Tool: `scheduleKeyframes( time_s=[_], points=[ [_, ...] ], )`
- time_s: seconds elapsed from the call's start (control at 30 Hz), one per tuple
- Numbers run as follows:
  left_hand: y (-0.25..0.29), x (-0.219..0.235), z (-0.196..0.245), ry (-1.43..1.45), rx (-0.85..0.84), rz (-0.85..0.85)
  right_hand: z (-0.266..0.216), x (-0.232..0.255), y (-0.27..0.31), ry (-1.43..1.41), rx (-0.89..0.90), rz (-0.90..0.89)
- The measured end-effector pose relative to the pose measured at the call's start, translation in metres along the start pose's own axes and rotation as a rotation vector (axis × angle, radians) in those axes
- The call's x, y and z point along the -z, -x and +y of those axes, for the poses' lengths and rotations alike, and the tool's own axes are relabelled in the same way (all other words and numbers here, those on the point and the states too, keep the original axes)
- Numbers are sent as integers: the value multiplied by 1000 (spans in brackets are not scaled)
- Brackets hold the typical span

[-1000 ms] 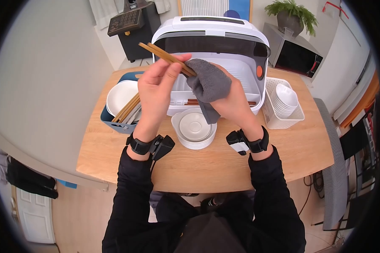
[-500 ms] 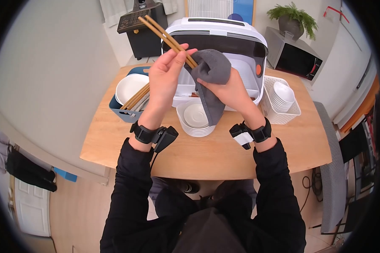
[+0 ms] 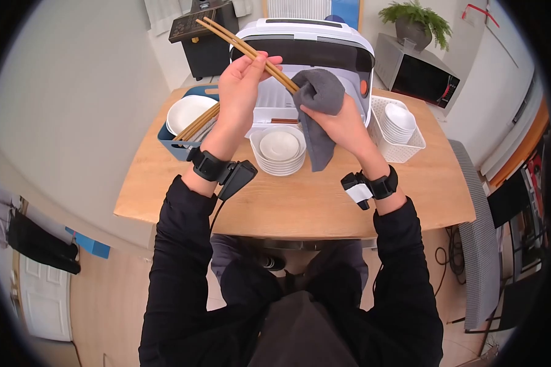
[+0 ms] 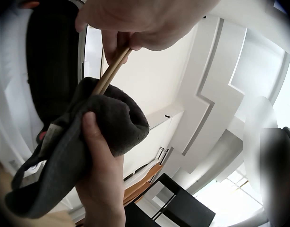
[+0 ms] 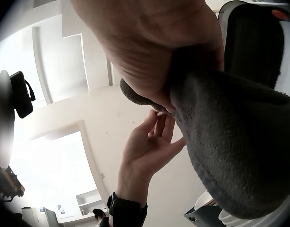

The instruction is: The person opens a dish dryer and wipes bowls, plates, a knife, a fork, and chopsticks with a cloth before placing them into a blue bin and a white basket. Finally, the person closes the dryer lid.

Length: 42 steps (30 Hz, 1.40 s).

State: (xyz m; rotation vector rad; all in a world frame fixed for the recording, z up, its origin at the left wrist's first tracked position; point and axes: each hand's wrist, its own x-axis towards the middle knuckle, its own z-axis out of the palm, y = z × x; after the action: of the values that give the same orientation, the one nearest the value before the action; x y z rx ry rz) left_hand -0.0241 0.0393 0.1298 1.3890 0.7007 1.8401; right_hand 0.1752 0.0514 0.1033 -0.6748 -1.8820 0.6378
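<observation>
In the head view my left hand (image 3: 237,92) pinches a pair of wooden chopsticks (image 3: 229,38) near their middle, one end slanting up to the left. My right hand (image 3: 346,125) grips a bunched grey cloth (image 3: 321,92), and the chopsticks' other ends run into its folds. A loose flap of cloth hangs beside the stacked white bowls (image 3: 280,165). The left wrist view shows the right thumb pressed on the cloth (image 4: 112,118), where the chopsticks (image 4: 109,75) enter it. From the right wrist view, the cloth (image 5: 230,142) covers the chopsticks.
Behind the hands stands a white cabinet (image 3: 315,27) with its dark lid raised; brown chopsticks (image 3: 284,121) lie inside. On the left, a blue basket (image 3: 176,148) holds white dishes and more chopsticks. A white perforated basket (image 3: 407,150) with small bowls sits on the right of the wooden table (image 3: 275,211).
The hands have moved up and slightly apart; more chopstick length shows between the left fingers and the cloth. The cloth has shifted up and right, its flap hanging lower. The head view has tilted.
</observation>
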Motion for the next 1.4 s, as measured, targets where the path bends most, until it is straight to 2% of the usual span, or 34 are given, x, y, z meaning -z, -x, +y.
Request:
scheduleKeyframes(
  time_s=[0.1,0.17,0.27,0.4,0.43,0.53,0.57,0.7,0.83,0.93,0.97,1.03,1.13,1.2,1.3,1.4],
  points=[
    [-6,12,-2,-37,22,81,11,13,6,85,2,27],
    [-10,19,-3,-153,1,73,17,16,7,173,25,54],
    [-12,23,-17,-339,-108,19,14,28,-12,113,-105,69],
    [-7,8,-21,-541,-210,-34,9,15,-24,23,23,196],
    [-4,3,-19,-562,-225,-38,-9,12,-22,-74,-2,191],
    [7,-12,-12,-710,-300,-69,-14,2,-28,-421,-27,151],
    [10,-17,-15,-681,-433,-82,-16,-2,-28,-506,-16,138],
    [17,-24,-20,-782,-495,-108,-17,-15,-28,-624,-33,252],
    [19,-27,-20,-886,-679,-108,-10,-20,-29,-726,-50,358],
    [22,-20,-17,-1118,-558,-210,-5,-16,-30,-807,-99,440],
    [25,-18,-16,-1127,-451,-256,-1,-12,-32,-830,-111,447],
    [30,-16,-20,-1094,-420,-241,6,-8,-33,-833,-167,445],
    [32,-14,-21,-1134,-398,-248,16,-7,-35,-834,-207,531],
    [35,-8,-15,-1217,-357,-269,47,0,-44,-849,-211,564],
    [34,19,8,-1365,-335,-284,67,23,-43,-844,-222,564],
    [22,55,37,-1440,-303,-195,77,41,-34,-705,-215,607]
  ],
)
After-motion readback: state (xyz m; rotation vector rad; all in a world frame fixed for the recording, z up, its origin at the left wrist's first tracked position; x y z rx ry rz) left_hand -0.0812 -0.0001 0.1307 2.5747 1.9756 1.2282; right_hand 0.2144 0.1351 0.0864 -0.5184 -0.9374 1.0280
